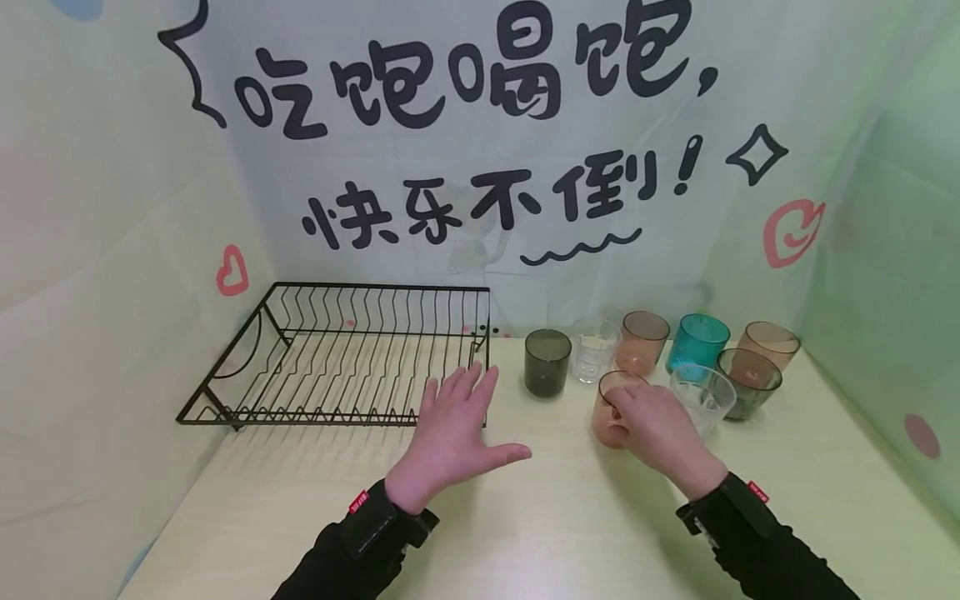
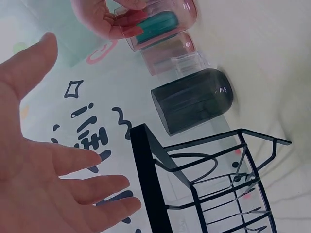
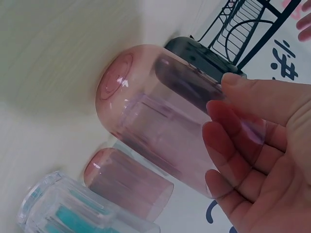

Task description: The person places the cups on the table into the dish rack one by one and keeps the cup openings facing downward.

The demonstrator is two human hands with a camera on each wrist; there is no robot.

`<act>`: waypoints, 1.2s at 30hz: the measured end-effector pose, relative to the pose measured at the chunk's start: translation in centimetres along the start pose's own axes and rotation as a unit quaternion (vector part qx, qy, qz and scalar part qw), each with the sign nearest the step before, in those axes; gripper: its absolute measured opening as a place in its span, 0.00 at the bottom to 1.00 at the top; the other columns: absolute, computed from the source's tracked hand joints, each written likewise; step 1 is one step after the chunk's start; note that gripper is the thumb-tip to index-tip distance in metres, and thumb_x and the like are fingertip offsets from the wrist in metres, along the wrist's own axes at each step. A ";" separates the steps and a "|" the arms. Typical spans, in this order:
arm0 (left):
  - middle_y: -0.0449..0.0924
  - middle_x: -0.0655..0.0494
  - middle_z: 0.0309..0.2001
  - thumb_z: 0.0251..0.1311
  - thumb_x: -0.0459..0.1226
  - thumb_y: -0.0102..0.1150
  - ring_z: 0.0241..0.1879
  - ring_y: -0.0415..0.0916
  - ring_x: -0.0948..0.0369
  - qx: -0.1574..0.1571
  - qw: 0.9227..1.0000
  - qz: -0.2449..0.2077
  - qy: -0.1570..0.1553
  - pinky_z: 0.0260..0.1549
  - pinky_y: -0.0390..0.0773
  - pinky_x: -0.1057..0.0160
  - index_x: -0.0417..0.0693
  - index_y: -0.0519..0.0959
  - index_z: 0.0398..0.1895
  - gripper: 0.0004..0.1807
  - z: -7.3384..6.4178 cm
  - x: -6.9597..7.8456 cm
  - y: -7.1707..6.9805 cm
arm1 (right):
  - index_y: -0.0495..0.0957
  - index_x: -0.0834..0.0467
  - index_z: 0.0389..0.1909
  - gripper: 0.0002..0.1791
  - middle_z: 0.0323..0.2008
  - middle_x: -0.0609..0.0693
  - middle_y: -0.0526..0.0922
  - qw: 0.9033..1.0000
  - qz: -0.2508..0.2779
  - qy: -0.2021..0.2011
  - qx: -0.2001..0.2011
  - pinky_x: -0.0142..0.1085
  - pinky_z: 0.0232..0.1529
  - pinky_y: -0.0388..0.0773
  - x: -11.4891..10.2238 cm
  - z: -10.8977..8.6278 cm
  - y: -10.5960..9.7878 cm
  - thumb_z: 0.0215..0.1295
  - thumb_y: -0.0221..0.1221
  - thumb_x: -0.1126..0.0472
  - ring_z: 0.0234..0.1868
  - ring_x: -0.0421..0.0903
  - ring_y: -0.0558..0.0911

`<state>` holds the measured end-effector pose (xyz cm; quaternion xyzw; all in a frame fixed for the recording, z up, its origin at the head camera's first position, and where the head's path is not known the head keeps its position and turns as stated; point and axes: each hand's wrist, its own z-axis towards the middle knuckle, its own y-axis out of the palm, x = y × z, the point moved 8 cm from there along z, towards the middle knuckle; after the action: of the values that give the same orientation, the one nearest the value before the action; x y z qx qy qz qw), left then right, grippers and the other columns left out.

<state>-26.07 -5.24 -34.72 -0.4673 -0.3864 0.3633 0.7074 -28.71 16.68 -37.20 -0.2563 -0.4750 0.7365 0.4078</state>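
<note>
My right hand (image 1: 666, 429) holds a pink see-through cup (image 1: 604, 423) near its rim, with the thumb on one side and the fingers on the other. In the right wrist view that pink cup (image 3: 146, 114) stands close, its round base towards the tabletop. My left hand (image 1: 450, 442) is spread flat with the thumb out, holding nothing, near the front right corner of a black wire dish rack (image 1: 315, 423). A dark grey cup (image 1: 547, 367) stands between the rack and the pink cup. Behind my right hand is a clear ribbed cup (image 1: 712, 402).
Farther back stand a small clear cup (image 1: 595, 354), another pink cup (image 1: 643, 343) and a teal cup (image 1: 699, 337). To the right are a brownish-grey cup (image 1: 750, 379) and a pale pink cup (image 1: 776, 340). A printed cloth (image 1: 420, 158) hangs behind the table (image 1: 540, 525).
</note>
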 end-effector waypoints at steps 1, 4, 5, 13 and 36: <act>0.50 0.48 0.68 0.37 0.75 0.45 0.66 0.46 0.50 0.007 1.000 -0.001 0.003 0.60 0.43 0.42 0.51 0.50 0.69 0.58 0.0 0.1 0.0 | 0.71 0.54 0.29 0.14 0.23 0.40 0.68 1.000 -0.001 0.002 0.000 0.37 0.26 0.66 0.0 0.0 0.1 0.41 0.66 0.60 0.25 0.41 0.68; 0.53 0.47 0.66 0.36 0.73 0.50 0.65 0.49 0.51 0.024 1.000 -0.012 0.012 0.60 0.46 0.45 0.51 0.51 0.68 0.58 0.1 0.3 -0.1 | 0.71 0.53 0.27 0.10 0.20 0.38 0.66 1.000 -0.001 0.005 0.005 0.36 0.24 0.65 0.0 0.0 0.1 0.42 0.61 0.64 0.22 0.39 0.67; 0.54 0.47 0.66 0.36 0.73 0.51 0.65 0.50 0.51 0.028 0.999 -0.015 0.013 0.60 0.47 0.46 0.50 0.51 0.68 0.58 0.2 0.4 -0.1 | 0.71 0.53 0.27 0.10 0.20 0.38 0.66 1.000 -0.001 0.005 0.006 0.36 0.24 0.65 0.0 0.0 0.1 0.42 0.60 0.64 0.22 0.39 0.67; 0.58 0.50 0.64 0.35 0.70 0.56 0.63 0.54 0.54 0.049 0.998 -0.035 0.025 0.59 0.53 0.52 0.49 0.51 0.68 0.58 0.5 0.8 -0.4 | 0.72 0.52 0.28 0.11 0.23 0.40 0.72 1.000 0.010 0.004 0.002 0.38 0.28 0.68 -0.3 -0.1 -0.1 0.43 0.59 0.67 0.25 0.40 0.71; 0.56 0.53 0.65 0.31 0.66 0.63 0.65 0.51 0.57 0.098 0.989 -0.099 0.054 0.61 0.51 0.56 0.49 0.49 0.68 0.61 1.3 2.1 -2.3 | 0.73 0.54 0.33 0.14 0.28 0.40 0.75 0.990 0.114 0.031 0.072 0.33 0.30 0.73 -2.3 0.8 -7.8 0.45 0.66 0.63 0.28 0.37 0.75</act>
<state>-25.97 -3.60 -31.80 -0.3740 -0.3546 0.3022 0.8019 -25.30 15.97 -29.82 -0.3014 -0.3754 0.8021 0.3533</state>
